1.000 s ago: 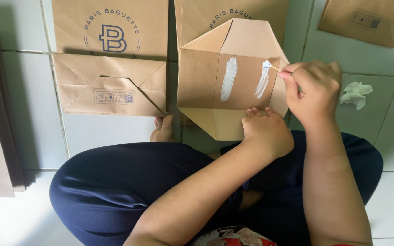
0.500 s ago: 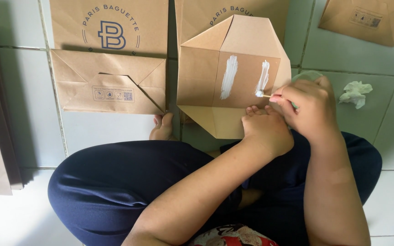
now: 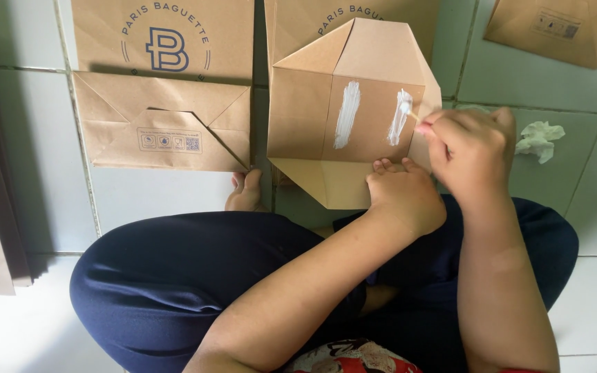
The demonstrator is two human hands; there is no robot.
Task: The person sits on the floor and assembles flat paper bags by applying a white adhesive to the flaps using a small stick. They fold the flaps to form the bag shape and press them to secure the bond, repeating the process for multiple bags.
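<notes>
The right hand pinches a thin glue stick, spreading white paste down the opened bag bottom. The left hand presses its near edge flat, holding nothing. Even strokes inside the fold lines would serve best.

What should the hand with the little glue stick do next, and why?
Probably drag the thin stick down the right white glue stripe again: the right hand holds it at that stripe's top, while the left hand pins the folded brown paper bag bottom.

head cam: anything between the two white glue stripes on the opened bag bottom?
Nothing: bare brown paper separates the left glue stripe from the right glue stripe on the bag bottom in the head view.
</notes>
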